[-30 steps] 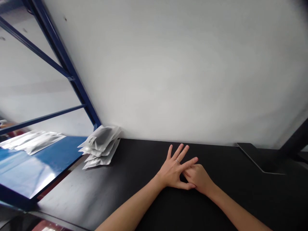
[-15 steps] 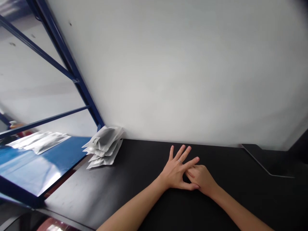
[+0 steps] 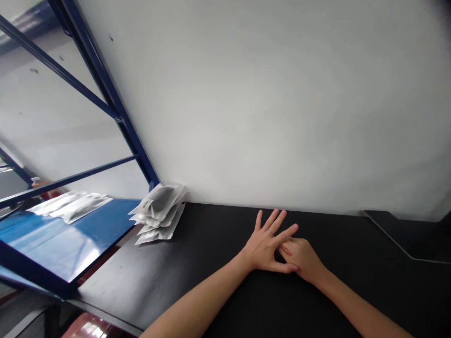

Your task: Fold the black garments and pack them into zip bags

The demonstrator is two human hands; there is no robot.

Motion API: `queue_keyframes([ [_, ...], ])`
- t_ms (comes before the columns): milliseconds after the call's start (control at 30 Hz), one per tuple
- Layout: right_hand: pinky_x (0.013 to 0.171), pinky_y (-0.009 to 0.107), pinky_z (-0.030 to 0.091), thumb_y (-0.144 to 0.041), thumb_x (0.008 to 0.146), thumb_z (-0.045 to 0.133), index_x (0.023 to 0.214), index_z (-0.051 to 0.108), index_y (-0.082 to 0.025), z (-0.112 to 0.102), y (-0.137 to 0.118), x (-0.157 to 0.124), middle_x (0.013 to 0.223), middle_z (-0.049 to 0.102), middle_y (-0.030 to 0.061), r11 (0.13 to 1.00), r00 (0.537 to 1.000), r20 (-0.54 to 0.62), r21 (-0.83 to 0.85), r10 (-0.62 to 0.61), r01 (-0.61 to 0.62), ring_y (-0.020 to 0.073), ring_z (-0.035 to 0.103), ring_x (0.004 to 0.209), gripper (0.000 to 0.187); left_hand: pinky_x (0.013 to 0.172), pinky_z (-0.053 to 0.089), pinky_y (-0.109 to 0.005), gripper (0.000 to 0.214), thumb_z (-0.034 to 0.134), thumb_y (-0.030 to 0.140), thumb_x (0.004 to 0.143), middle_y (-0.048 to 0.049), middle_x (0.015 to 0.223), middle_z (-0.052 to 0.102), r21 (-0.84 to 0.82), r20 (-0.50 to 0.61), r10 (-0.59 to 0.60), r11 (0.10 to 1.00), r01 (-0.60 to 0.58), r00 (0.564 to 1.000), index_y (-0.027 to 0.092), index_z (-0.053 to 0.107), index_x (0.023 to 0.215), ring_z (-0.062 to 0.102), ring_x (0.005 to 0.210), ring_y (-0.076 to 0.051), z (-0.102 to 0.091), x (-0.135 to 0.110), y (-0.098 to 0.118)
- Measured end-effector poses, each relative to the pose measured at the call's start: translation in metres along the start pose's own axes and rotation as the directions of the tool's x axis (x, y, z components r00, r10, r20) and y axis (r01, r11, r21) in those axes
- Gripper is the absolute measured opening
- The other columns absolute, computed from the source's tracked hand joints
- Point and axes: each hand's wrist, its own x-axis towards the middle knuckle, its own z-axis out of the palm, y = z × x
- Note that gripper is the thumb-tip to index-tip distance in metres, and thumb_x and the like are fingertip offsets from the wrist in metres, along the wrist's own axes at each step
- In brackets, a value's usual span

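Note:
My left hand (image 3: 267,241) lies flat on the black table (image 3: 211,263) with its fingers spread, a thin ring on one finger. It rests partly over my right hand (image 3: 302,259), whose fingers are tucked under the left hand's fingers and mostly hidden. Nothing shows in either hand. A small stack of grey-white plastic pouches (image 3: 158,211) sits at the table's far left corner against the wall, well to the left of both hands.
A blue metal shelf (image 3: 59,244) stands left of the table, with more flat pouches (image 3: 72,204) on it. Its blue frame posts (image 3: 105,94) rise along the white wall (image 3: 264,103). A dark flat panel (image 3: 408,230) lies at the far right.
The view has shifted, so the hands and pouches sit slightly further right in the picture. The hands themselves keep the same overlapped pose.

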Motion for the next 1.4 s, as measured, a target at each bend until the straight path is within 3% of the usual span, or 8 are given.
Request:
queue_keyframes([
  [167, 0.067, 0.028, 0.059, -0.033, 0.103, 0.066, 0.1, 0.068, -0.017, 0.007, 0.008, 0.001, 0.091, 0.07, -0.0007, 1.0, 0.999, 0.042, -0.015, -0.004, 0.004, 0.0117, 0.067, 0.072, 0.017, 0.124, 0.011, -0.071, 0.108, 0.06, 0.081, 0.086, -0.0153, 0.175, 0.008, 0.003, 0.019, 0.006, 1.0, -0.006, 1.0, 0.029, 0.014, 0.169, 0.015, 0.159, -0.046, 0.0, 0.002, 0.0],
  [467, 0.071, 0.03, 0.06, -0.032, 0.103, 0.067, 0.102, 0.069, -0.017, 0.014, 0.014, -0.002, 0.095, 0.071, 0.0006, 0.997, 0.995, 0.071, -0.023, -0.072, 0.074, 0.0136, 0.069, 0.078, 0.016, 0.123, 0.016, -0.07, 0.106, 0.062, 0.076, 0.087, -0.0172, 0.174, 0.014, -0.042, 0.058, 0.061, 0.997, -0.058, 0.996, 0.026, 0.017, 0.169, 0.021, 0.158, -0.044, 0.003, 0.005, -0.002],
  [800, 0.075, 0.033, 0.061, -0.021, 0.1, 0.067, 0.107, 0.071, -0.016, 0.005, 0.001, 0.004, 0.1, 0.075, 0.003, 0.991, 0.991, 0.006, -0.022, -0.134, 0.134, 0.0167, 0.073, 0.087, 0.009, 0.127, 0.021, -0.057, 0.093, 0.055, 0.075, 0.092, -0.0158, 0.166, 0.04, -0.141, 0.055, 0.13, 0.983, -0.121, 0.99, 0.021, 0.032, 0.165, 0.042, 0.151, -0.037, 0.005, 0.002, -0.003],
  [1400, 0.079, 0.035, 0.062, -0.029, 0.102, 0.068, 0.104, 0.07, -0.017, 0.006, 0.002, 0.001, 0.103, 0.073, 0.0028, 0.994, 0.992, 0.054, 0.019, -0.11, 0.109, 0.0163, 0.072, 0.088, 0.013, 0.127, 0.025, -0.055, 0.091, 0.054, 0.076, 0.092, -0.0161, 0.163, 0.045, -0.186, 0.049, 0.117, 0.977, -0.106, 0.992, 0.02, 0.038, 0.162, 0.045, 0.149, -0.036, 0.002, 0.002, -0.003],
])
